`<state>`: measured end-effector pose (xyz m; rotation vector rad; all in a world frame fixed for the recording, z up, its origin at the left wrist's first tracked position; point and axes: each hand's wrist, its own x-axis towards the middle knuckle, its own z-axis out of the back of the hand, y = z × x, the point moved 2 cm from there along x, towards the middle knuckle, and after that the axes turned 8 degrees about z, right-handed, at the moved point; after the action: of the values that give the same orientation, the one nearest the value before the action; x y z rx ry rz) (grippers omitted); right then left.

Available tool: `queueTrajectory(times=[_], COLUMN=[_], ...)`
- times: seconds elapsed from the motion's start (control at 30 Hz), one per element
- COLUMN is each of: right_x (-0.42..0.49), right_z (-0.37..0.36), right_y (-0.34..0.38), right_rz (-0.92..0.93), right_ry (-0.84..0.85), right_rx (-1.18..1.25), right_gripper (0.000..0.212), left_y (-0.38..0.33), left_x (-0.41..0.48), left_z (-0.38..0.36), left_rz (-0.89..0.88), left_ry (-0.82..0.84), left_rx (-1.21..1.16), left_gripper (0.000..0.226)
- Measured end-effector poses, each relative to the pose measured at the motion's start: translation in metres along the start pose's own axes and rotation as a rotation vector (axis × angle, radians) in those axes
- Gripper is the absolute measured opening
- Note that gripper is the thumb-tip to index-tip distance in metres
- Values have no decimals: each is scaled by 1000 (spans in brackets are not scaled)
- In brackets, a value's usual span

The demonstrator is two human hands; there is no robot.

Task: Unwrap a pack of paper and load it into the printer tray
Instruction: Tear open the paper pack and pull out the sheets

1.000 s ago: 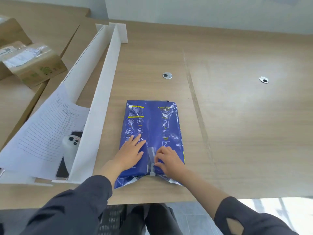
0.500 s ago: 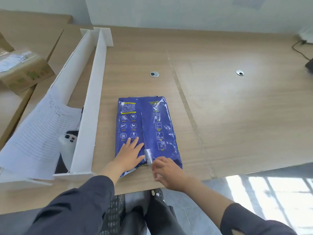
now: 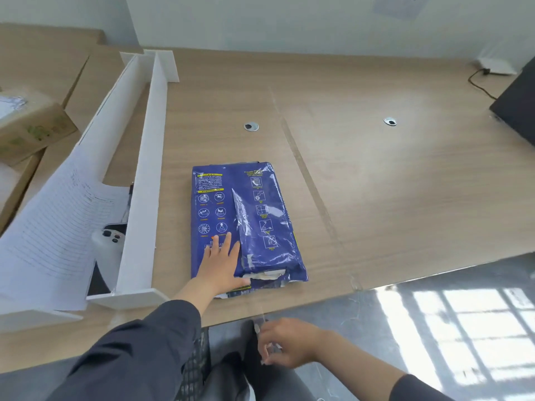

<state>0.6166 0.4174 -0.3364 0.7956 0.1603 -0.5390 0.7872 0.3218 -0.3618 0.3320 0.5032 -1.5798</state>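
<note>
Nearest the camera, off the near edge of the desk (image 3: 376,198) and well short of the blue paper pack (image 3: 260,221), the right hand (image 3: 289,344) hangs over the floor with its fingers (image 3: 269,350) curled loosely inward; a thin clear strip (image 3: 258,324) stands up at its fingertips, and whether it is truly pinched there cannot be told through the blur. Just past the edge, the left hand (image 3: 221,269) lies palm down on the near left part of the pack, fingers straight and slightly fanned, pressing on the wrapper and gripping nothing. The one pack lies flat on the desk close to the near edge, its long side running away from the camera; its near end is torn, with white showing under the ragged blue flap, and a glossy lengthwise fold runs up its middle. Left of the pack stands a long white divider (image 3: 144,180), and beyond that a second white wall runs alongside it; between them, level with the pack's near end, lie one lined sheet of paper (image 3: 55,227) and one white phone (image 3: 108,244) partly tucked under it. Further left of the pack sits one brown cardboard box (image 3: 31,131). Beyond the pack, two round metal grommets are set in the desk, one (image 3: 250,126) almost straight behind it and the other (image 3: 390,121) off to the right. Far right of the pack, a dark laptop (image 3: 518,102) reaches the frame's edge, with a black cable (image 3: 479,82) trailing behind it.
</note>
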Motion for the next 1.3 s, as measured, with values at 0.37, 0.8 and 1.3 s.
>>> queueTrajectory(times=[0.37, 0.8, 1.3], right_x=[27, 73, 76], right_z=[95, 86, 78], right_y=[12, -48, -58], right_rz=[128, -355, -218], right_ry=[-532, -321, -313], right_rx=[-119, -182, -170], right_gripper=[16, 36, 27], left_y=[-14, -17, -4], left_x=[-6, -38, -46], left_z=[-16, -40, -15], left_rz=[74, 104, -40], left_ry=[-95, -179, -442], left_rx=[-50, 25, -38], left_gripper=[86, 118, 71])
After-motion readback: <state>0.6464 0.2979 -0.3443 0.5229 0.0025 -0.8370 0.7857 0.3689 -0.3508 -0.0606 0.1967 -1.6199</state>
